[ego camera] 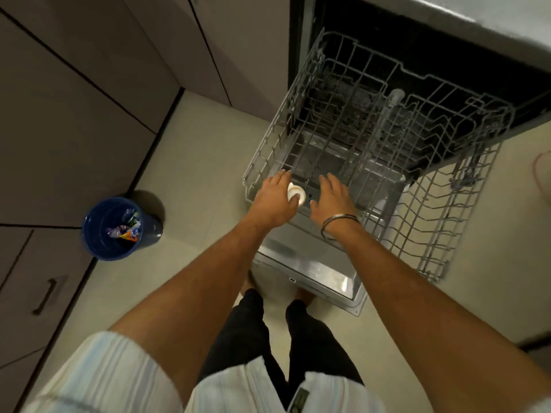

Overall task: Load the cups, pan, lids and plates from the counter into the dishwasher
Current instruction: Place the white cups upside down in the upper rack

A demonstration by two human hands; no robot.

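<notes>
left hand [275,198] holding a small white ceramic cup [296,195] at the near edge of the grey wire upper rack [298,93], right hand [332,196] flat beside it

— What's the person wearing?
— A pale top with faint stripes; its short sleeves [98,365] end above the elbows. Black trousers [262,332] below.
— Anything on the arms?
— A thin metal bangle [338,223] on the right wrist (the left wrist is bare). Both forearms are uncovered.
— And the feet?
— Mostly hidden behind the trouser hems.
</notes>
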